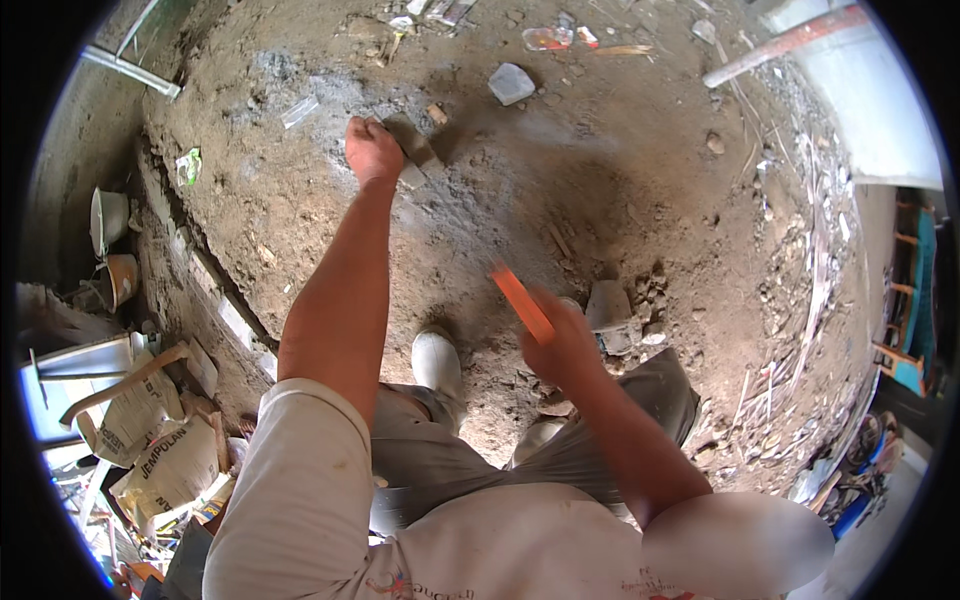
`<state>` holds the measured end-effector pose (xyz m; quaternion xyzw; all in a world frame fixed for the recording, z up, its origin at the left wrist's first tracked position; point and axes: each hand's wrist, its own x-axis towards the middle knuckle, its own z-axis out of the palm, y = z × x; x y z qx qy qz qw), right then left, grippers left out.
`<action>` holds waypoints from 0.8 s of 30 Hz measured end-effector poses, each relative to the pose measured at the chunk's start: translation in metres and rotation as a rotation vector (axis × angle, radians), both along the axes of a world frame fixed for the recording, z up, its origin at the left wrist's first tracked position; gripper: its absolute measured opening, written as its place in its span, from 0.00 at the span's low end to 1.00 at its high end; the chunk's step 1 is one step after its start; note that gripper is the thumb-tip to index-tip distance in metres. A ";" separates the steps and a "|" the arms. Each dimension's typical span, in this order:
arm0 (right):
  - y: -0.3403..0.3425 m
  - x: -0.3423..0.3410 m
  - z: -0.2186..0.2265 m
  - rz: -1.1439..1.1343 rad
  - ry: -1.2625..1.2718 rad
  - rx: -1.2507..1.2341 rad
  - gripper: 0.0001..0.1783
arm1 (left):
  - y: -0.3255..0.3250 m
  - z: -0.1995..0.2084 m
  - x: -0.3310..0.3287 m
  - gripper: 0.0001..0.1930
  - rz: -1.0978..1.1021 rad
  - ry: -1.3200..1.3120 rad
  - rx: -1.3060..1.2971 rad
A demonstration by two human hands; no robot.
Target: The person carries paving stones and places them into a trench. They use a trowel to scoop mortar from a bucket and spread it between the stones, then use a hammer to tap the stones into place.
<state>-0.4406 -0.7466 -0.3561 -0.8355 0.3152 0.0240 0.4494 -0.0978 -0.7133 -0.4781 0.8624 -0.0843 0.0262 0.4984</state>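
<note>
My left hand is stretched far forward with its fingers closed at the edge of a flat grey piece near the dirt floor. The kind of that piece cannot be made out, and my fingers hide part of it. Closer to my body, my right hand is wrapped round the orange handle of a tool. Beyond the handle the tool is smeared by motion, so its head or blade does not show clearly. It points forward and left, toward the left hand.
A pale stone block lies ahead on the dirt. Beside my right hand is another block with rubble. My pale boot stands below. At left are a white bucket, an orange bucket and paper sacks.
</note>
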 end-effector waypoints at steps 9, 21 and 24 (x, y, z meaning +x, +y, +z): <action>0.016 -0.054 0.034 0.059 0.123 0.088 0.23 | 0.010 -0.011 0.017 0.14 0.030 -0.035 0.105; 0.018 -0.031 0.006 0.010 -0.007 0.057 0.27 | 0.016 -0.008 0.017 0.15 0.039 -0.036 0.173; 0.014 -0.063 0.003 0.099 0.105 0.011 0.32 | 0.011 0.004 -0.001 0.15 0.020 -0.018 0.173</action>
